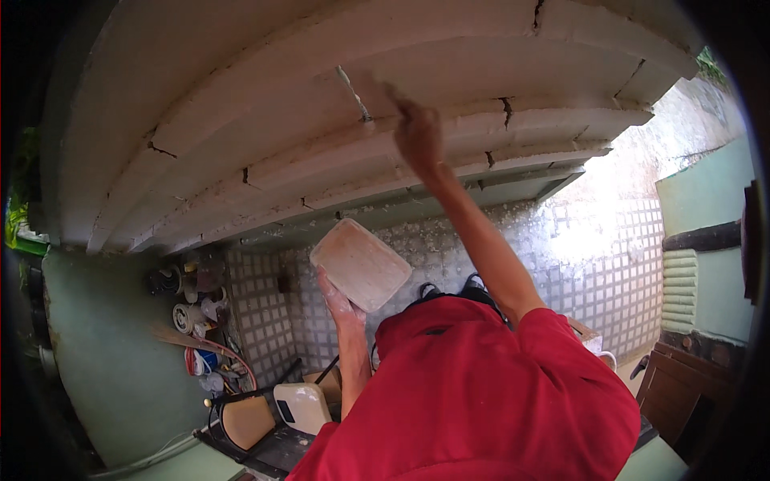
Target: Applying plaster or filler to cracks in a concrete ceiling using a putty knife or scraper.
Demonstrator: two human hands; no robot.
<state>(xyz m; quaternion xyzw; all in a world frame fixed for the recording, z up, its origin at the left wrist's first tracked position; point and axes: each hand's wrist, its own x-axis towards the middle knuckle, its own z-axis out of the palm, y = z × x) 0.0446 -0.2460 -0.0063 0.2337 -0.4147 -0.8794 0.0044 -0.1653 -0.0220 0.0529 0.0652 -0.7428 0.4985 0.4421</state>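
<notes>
My left hand grips an off-white, round-cornered tray by its near left edge and holds it out at chest height. Whitish smears mark the tray and the hand. My right hand is raised to the stepped, pale moulding, its fingers closed. A blurred, slim shape points up and left from the fingers; whether it is a tool or a finger I cannot make out. Just left of it, a crack in the moulding shows a whitish filling. Other cracks nearby look dark and open.
Below lies a patterned tile floor with pale specks, my feet on it. At the left, buckets, a broom and a hose crowd the wall. Chairs stand at the lower left. A brown wooden cabinet is at the lower right.
</notes>
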